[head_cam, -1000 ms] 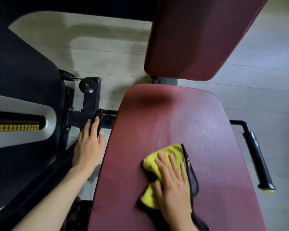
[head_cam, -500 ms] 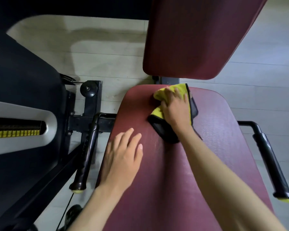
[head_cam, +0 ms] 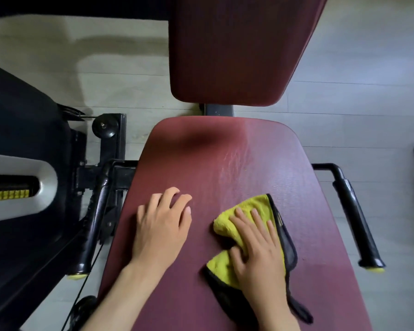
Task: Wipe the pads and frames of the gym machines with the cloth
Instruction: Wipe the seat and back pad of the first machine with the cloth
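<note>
The right grip [head_cam: 258,254], fingers spread flat, presses the cloth [head_cam: 220,267] on the seat [head_cam: 201,163] toward its right edge; the left grip [head_cam: 160,230] rests flat beside. The loose fold may bunch, skipping patches.

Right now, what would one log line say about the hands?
step: seat pad wipe | right hand: presses yellow cloth on seat pad | left hand: flat on seat pad | backrest pad: not touched

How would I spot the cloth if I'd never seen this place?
Look at the big dark-red seat pad in the middle. On its near right part, the right hand presses flat on the cloth. It is the only fluffy bright-yellow thing on the pad, edged in black.
</note>
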{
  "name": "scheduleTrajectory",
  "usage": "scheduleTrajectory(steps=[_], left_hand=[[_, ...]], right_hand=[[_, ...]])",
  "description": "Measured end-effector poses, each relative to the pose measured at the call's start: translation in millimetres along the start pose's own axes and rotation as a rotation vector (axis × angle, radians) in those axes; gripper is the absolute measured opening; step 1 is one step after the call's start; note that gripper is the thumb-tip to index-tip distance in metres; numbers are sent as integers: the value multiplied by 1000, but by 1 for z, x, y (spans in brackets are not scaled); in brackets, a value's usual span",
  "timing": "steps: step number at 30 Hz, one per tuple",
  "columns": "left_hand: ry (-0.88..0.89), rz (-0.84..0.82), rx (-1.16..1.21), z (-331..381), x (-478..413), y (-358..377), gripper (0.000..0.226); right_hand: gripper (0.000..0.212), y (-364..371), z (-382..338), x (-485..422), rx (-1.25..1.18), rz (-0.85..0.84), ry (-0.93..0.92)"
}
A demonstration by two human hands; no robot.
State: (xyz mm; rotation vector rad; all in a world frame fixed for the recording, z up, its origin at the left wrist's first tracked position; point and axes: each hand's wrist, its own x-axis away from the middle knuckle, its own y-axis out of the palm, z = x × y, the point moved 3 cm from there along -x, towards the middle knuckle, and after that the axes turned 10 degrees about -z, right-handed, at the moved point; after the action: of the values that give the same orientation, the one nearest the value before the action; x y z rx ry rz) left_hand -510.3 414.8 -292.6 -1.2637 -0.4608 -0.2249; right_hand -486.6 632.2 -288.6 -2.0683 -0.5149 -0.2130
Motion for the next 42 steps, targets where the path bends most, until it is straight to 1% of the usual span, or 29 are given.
scheduleTrajectory(steps=[2, 3, 5, 7, 10, 14, 16, 18, 20, 23, 26, 29, 31, 33, 35, 37, 40, 42], left_hand=[[-9, -11, -5, 3, -1, 0, 33], [-18, -14, -5, 5, -2, 0, 33], [-46, -14, -1, 7, -2, -1, 33], [-53, -21, -5, 10, -1, 1, 35], [-52, -22, -24, 11, 2, 2, 39], [-63, -31, -43, 12, 0, 4, 41], [-70, -21, -41, 13, -2, 4, 39], [-68, -26, -42, 13, -4, 3, 38], [-62, -47, -56, 14, -6, 1, 36], [-62, -125, -96, 18, -10, -5, 32], [-77, -220, -108, 27, -16, -14, 36], [-10, -196, -64, 47, -19, -19, 34], [71, -180, -53, 65, -16, -13, 32], [97, -182, -88, 79, -8, -1, 35], [98, -165, -185, 90, -3, 14, 44], [86, -143, -235, 98, 1, 22, 46], [48, -124, -191, 103, -1, 23, 46], [44, -128, -176, 105, -1, 24, 45]], right_hand=[[66, -1, 1, 42, 64, -9, -7], [67, -1, 2, 48, 76, -12, -2], [63, -3, 5, 26, 56, -1, 10], [56, -4, 7, -22, 58, 30, 40], [50, -7, 15, -120, 75, 61, 73], [44, -16, 36, -249, 107, -5, 134], [48, -22, 43, -281, 108, -30, 114], [43, -25, 45, -282, 82, -41, 92], [37, -26, 46, -256, 44, -24, 65], [46, -27, 50, -179, -23, -4, 62], [53, -32, 57, -79, -50, 6, 73], [56, -34, 64, 18, -25, 4, 75], [59, -36, 67, 48, 19, 8, 79], [56, -37, 65, 40, 71, -5, 99], [47, -39, 65, 5, 146, -9, 107], [45, -41, 69, -41, 212, -2, 83], [51, -45, 78, -124, 235, 10, 61], [50, -49, 86, -184, 223, -19, 87]])
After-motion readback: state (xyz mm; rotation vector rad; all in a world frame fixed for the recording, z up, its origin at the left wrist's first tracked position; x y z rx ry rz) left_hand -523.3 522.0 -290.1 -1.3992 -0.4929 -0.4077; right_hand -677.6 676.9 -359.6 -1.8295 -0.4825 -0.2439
